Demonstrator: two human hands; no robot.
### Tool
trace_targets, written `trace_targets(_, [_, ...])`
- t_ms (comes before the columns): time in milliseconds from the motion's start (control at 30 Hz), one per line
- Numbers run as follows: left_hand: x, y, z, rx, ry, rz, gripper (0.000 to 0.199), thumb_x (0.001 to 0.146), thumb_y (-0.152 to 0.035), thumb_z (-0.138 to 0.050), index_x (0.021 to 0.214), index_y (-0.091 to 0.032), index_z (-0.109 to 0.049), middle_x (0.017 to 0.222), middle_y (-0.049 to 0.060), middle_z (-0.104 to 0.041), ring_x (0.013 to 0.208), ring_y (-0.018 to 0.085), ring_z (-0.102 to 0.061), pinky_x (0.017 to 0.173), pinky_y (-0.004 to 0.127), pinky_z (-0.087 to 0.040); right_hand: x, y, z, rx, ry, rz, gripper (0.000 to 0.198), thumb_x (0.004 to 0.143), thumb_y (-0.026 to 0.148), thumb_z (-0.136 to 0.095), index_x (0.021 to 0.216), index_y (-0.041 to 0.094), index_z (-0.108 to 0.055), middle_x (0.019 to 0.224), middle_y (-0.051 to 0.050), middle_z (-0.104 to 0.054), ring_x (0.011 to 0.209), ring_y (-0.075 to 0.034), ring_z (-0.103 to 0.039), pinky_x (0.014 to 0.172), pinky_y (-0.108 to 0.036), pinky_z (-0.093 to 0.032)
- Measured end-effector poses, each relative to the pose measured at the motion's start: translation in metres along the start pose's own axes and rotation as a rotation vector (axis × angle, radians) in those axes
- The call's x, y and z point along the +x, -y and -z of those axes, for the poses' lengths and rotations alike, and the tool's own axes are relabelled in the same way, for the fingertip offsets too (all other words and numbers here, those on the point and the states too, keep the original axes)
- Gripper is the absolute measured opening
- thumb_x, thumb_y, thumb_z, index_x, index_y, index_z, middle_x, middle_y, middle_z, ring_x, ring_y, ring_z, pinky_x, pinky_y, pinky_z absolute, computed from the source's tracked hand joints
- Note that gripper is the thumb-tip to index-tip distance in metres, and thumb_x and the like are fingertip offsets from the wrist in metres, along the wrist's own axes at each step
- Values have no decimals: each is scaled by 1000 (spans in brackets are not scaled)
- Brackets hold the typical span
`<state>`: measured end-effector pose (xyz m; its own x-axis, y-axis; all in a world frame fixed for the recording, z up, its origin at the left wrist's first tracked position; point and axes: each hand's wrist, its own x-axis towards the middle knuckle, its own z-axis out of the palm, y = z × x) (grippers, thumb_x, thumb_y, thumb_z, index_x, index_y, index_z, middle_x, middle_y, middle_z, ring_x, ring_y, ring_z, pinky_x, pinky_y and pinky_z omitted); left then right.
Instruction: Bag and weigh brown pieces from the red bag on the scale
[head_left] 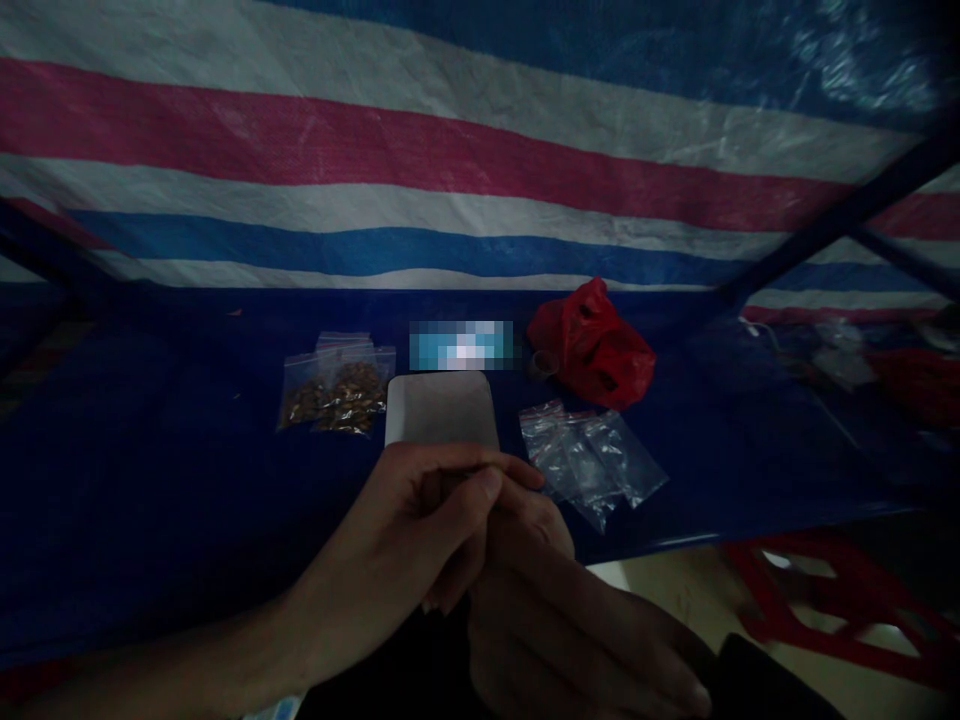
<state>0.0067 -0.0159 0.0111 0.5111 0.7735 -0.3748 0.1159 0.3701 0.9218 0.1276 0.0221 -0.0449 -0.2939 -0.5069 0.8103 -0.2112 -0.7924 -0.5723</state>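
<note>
Left hand point(435, 520) and right hand point(540, 590) meet, fingers curled; whether they grip anything, I can't tell. Tray point(442, 408) sits just beyond, clear bags point(589, 462) near the table point(195, 470) edge: a low right-hand sweep could spill those.

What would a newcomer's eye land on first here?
Probably the wide red, white and blue striped plastic sheet behind the dark blue table. Next comes the crumpled bright red plastic bag, toward the table's far right. In front, the bare left hand and bare right hand meet before a pale, round-cornered flat object.
</note>
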Motion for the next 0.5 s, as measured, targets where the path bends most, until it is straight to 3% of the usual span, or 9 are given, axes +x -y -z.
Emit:
trace_targets(33, [0,0,1,5,7,3,45,101,-53,-55,118,-18,-77,44,-5,-54,38,8,-45,43,21,-34,-1,0,-12,-24,-151,6,109,92,66,14,67,11,-78,62,-13,-72,82,-24,-81,71,-38,-56])
trace_targets(133, [1,-1,3,8,42,-8,44,101,-51,-54,116,-17,-77,47,-4,-57,39,8,-47,44,21,-35,-5,-15,-43,-116,-842,85,115,81,60,32,56,12,-70,55,-9,-65,70,-14,-77,65,-31,-51])
trace_targets(200, [2,-2,3,4,58,-23,44,101,-49,-54,116,-15,-77,48,-3,-58,39,8,-48,44,21,-35,-10,-33,-52,-93,-1285,82,109,89,64,24,53,13,-65,58,-9,-67,68,-11,-75,65,-27,-51])
trace_targets(267, [2,-2,4,-8,70,-30,43,101,-48,-54,116,-15,-77,49,-3,-58,39,8,-48,43,21,-35,-14,-52,-50,-38,-1633,55,101,98,70,7,56,13,-65,66,-11,-71,70,-11,-74,65,-24,-52])
trace_targets(367, [3,1,5,-49,99,-35,42,102,-49,-55,115,-16,-77,51,-3,-59,39,7,-49,43,19,-34,-20,-75,-39,7,-1913,19,93,102,73,-9,67,12,-70,76,-13,-74,77,-14,-74,68,-25,-55])
trace_targets(433, [3,5,6,-76,124,-40,40,102,-49,-56,111,-17,-78,51,-3,-60,39,7,-50,44,19,-34,-22,-83,-34,-11,-1960,2,92,102,75,-12,70,13,-72,76,-12,-73,76,-14,-73,70,-26,-55])
trace_targets(500, [5,10,7,-98,149,-44,40,102,-49,-56,110,-17,-78,50,-3,-59,39,7,-50,45,19,-34,-25,-88,-33,-68,-1922,-31,96,99,79,-8,70,13,-71,69,-10,-70,69,-13,-70,69,-25,-55])
